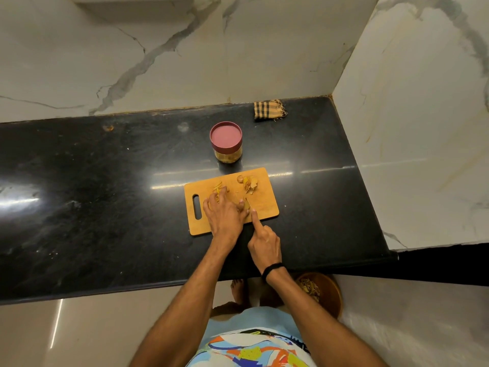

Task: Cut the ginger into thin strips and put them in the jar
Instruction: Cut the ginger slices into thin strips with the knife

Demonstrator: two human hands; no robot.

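Ginger (245, 207) lies near the middle of the board (265, 207), pinned under the curled fingers of the left hand (225, 216). The right hand (264, 241) grips the knife (248, 203), forefinger stretched along its spine, with the blade set against the ginger. Cut strips (218, 187) lie by the left fingertips, and peels (250, 185) are heaped toward the board's far right corner. The jar (226, 152) stands on the counter (105, 194) just behind the board (its red lid is on). A checked cloth (270, 109) lies by the back wall.

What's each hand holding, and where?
Right hand grips the knife by its handle, forefinger along the blade; left hand holds the ginger piece down from above.
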